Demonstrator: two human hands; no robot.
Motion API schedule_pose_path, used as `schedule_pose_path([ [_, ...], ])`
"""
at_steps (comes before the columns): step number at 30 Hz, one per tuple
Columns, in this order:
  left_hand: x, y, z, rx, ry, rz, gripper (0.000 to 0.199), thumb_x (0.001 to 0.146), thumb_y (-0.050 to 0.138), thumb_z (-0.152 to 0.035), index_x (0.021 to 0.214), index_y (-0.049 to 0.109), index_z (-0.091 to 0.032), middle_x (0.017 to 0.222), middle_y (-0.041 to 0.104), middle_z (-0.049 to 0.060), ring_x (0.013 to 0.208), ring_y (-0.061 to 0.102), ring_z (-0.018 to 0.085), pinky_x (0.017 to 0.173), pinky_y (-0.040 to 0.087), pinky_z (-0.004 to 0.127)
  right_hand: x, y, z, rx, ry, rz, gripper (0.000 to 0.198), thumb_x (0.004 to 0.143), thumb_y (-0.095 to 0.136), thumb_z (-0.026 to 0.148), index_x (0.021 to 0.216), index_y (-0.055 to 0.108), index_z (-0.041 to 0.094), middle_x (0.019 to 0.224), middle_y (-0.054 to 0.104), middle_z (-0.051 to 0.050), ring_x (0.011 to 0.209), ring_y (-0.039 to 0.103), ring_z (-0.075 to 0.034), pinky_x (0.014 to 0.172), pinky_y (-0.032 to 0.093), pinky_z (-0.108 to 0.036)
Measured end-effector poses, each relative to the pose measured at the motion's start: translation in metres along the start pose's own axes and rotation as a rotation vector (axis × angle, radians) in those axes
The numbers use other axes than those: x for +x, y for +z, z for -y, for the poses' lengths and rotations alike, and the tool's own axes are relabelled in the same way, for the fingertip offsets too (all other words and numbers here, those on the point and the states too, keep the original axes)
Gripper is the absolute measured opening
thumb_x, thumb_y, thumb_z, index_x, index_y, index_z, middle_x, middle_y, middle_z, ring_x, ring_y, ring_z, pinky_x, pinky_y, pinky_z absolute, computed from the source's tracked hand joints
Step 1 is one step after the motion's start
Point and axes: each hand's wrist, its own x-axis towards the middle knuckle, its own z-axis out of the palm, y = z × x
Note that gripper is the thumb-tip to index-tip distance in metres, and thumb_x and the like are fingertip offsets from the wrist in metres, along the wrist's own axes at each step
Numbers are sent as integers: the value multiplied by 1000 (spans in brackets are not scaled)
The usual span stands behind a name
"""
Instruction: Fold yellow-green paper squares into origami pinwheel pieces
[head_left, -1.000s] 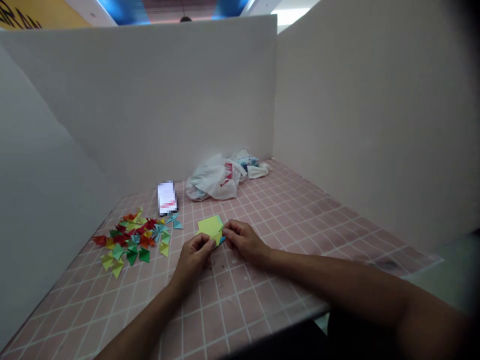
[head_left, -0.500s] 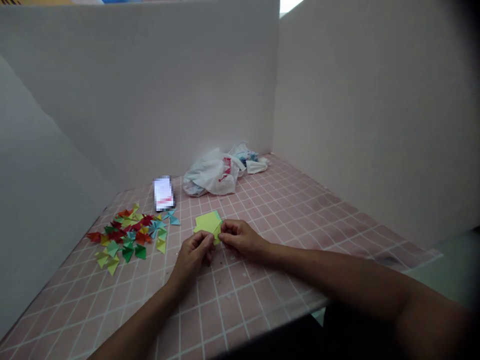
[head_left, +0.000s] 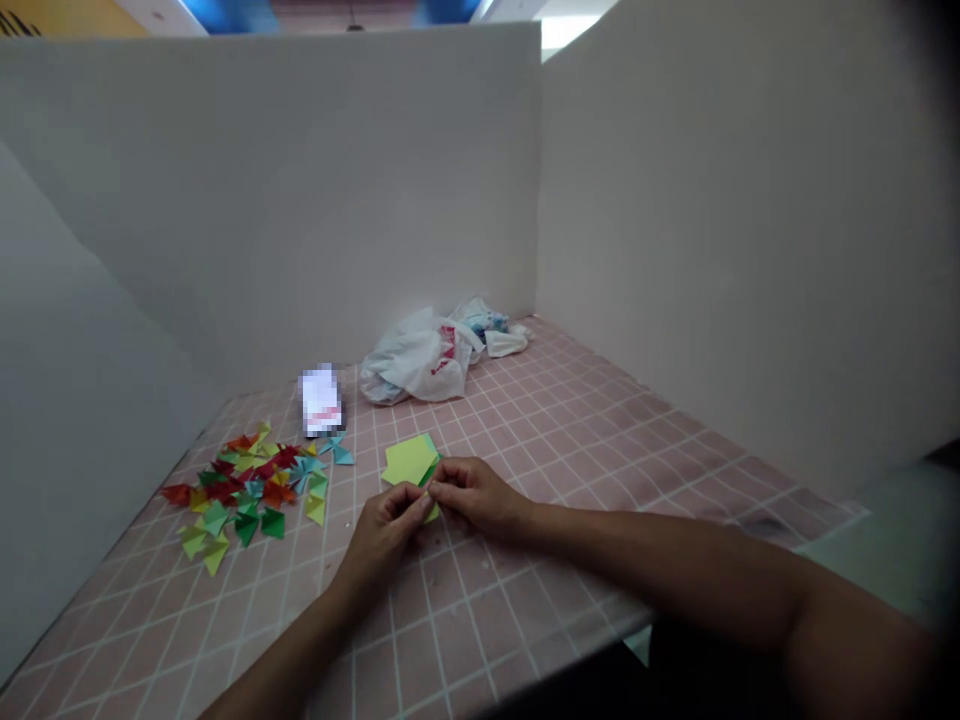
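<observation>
- Walls, pale grey: we record a back wall [head_left: 300, 200] and a right wall [head_left: 712, 250], meeting in a corner behind the counter.
- Counter [head_left: 600, 430]: one, with a pink covering ruled in white squares.
- Folded paper pieces [head_left: 247, 525]: a spread at the left of the counter, in red, orange, yellow, light blue and green; several overlap.
- Plastic bag [head_left: 420, 360]: one, white, crumpled, red print, near the back wall.
- Bundle [head_left: 484, 320]: one, white and blue, just beside the bag, towards the corner.
- Left hand [head_left: 386, 525]: grip together, thumb and fingers pinching the yellow slip.
- Right hand [head_left: 476, 495]: grip together on the same slip, fingertips close against those of the left.
- Phone [head_left: 322, 400]: one, screen lit but pixelated, just behind the folded pieces.
- Paper sheets [head_left: 409, 460]: yellow uppermost, green and pale blue edges showing; flat on the counter, just beyond both hands.
- Yellow slip [head_left: 432, 514]: one, between the two hands; mostly hidden by fingers, so we cannot tell its full shape.
</observation>
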Motion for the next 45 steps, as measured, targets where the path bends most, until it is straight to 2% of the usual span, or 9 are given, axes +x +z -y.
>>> schedule_pose_path([
  [4, 2, -1, 0, -29, -37, 36, 44, 73, 72, -60, 68, 57, -19, 50, 46, -6, 44, 37, 9, 44, 26, 21, 2, 0, -2, -139, -73, 0, 19, 90, 54, 25, 72, 52, 19, 54, 49, 6, 41, 41, -7, 42, 32, -20],
  [9, 3, 0, 1, -78, -55, 18, 45, 70, 74, -59, 65, 52, -20, 47, 43, -8, 40, 34, 8, 41, 23, 20, 8, -10, -2, -254, -189, -140, 29, 94, 48, 25, 66, 48, 19, 58, 50, 3, 52, 43, -10, 52, 36, -23],
  [16, 12, -11, 8, -59, 69, -254, 39, 74, 71, -55, 68, 56, -20, 47, 44, -9, 38, 37, 9, 40, 28, 21, 13, -17, -3, -494, -347, -214, 21, 91, 56, 20, 71, 52, 18, 66, 52, 2, 65, 48, -14, 65, 37, -27],
  [20, 18, -22, 13, -80, 111, -397, 34, 78, 69, -52, 74, 59, -19, 50, 47, -8, 42, 40, 10, 42, 30, 22, 17, -19, -3, -626, -427, -241, 6, 86, 63, 12, 81, 62, 17, 89, 63, -6, 91, 57, -20, 86, 42, -34],
  [22, 21, -27, 14, -92, 131, -459, 32, 78, 69, -49, 74, 59, -19, 53, 49, -7, 45, 43, 10, 45, 32, 22, 20, -21, -4, -670, -452, -239, 10, 84, 65, 11, 93, 66, 16, 104, 66, -10, 103, 58, -23, 95, 41, -37],
  [29, 31, -32, 20, -150, 152, -548, 29, 72, 70, -45, 71, 60, -18, 53, 50, -6, 51, 45, 11, 52, 36, 23, 22, -20, -14, -977, -433, -131, 50, 86, 72, 22, 134, 61, 16, 144, 56, -18, 135, 49, -31, 113, 31, -52],
  [33, 33, -30, 22, -175, 154, -553, 29, 71, 70, -45, 70, 61, -18, 52, 51, -6, 50, 44, 11, 52, 35, 23, 19, -17, -12, -1142, -367, 89, 43, 92, 67, 35, 133, 63, 23, 144, 58, -14, 142, 41, -37, 114, 21, -66],
  [35, 32, -29, 22, -181, 157, -555, 28, 70, 71, -44, 68, 61, -18, 52, 51, -6, 50, 44, 11, 52, 35, 23, 18, -15, -10, -1158, -348, 107, 43, 92, 66, 37, 133, 64, 23, 144, 58, -14, 143, 41, -37, 114, 19, -68],
  [45, 36, -30, 25, -226, 160, -559, 27, 68, 72, -42, 69, 61, -18, 50, 51, -6, 49, 45, 11, 52, 35, 23, 30, -35, -10, -944, -380, -376, 43, 91, 61, 21, 135, 60, 18, 144, 55, -18, 136, 49, -31, 113, 32, -55],
])
